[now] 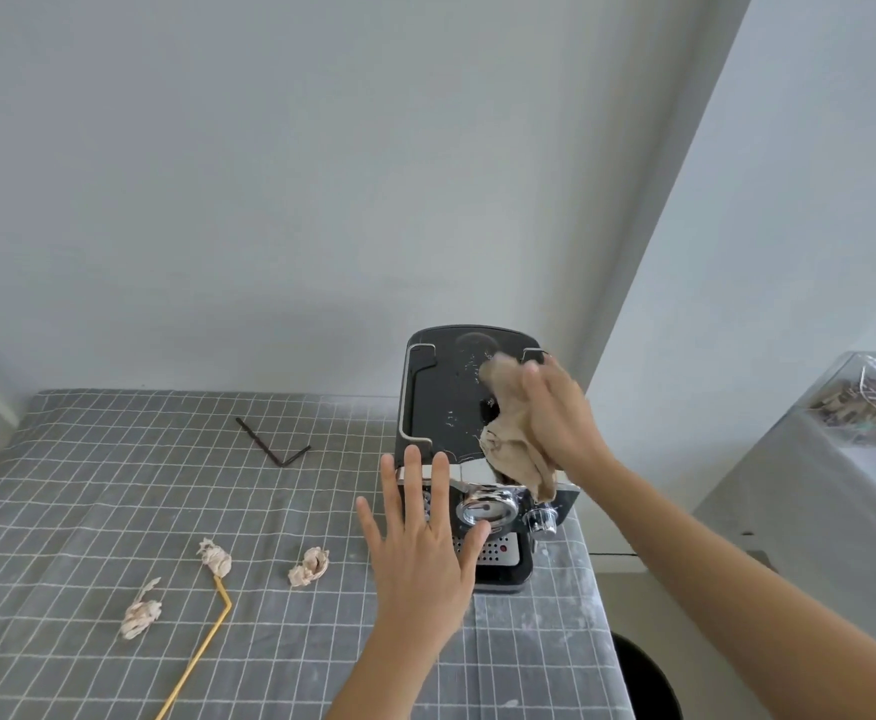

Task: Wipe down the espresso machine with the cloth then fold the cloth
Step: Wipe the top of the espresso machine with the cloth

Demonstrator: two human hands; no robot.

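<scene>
A table covered in a grey grid-patterned cloth [114,485] fills the left and near part of the scene, standing against a pale wall. At the near left lies a crumpled paper wad [140,610], and just right of it a bent yellow straw [202,646] runs from the near edge up to a second wad [215,556] that sits at its far tip. Farther back, a dark L-shaped hex key [272,441] lies flat on the covering, well apart from the rest. A third wad [308,566] rests right of the straw, near the machine's base. The left hand [420,548] comes next, fingers straight and spread, palm turned toward the machine's front; whether it touches the chrome face cannot be told. The espresso machine [446,402] stands upright at the table's right end, its black top speckled with pale spots, its chrome brew head and a knob showing on the near face. The beige cloth [511,439] lies bunched over the right part of the machine's top and hangs down over the near right corner. The right hand [560,413] presses on the cloth from the right, fingers extended flat across it, so the cloth sits beneath and left of the palm, between hand and machine. At the far right a clear plastic box [872,387] rests on another surface.
</scene>
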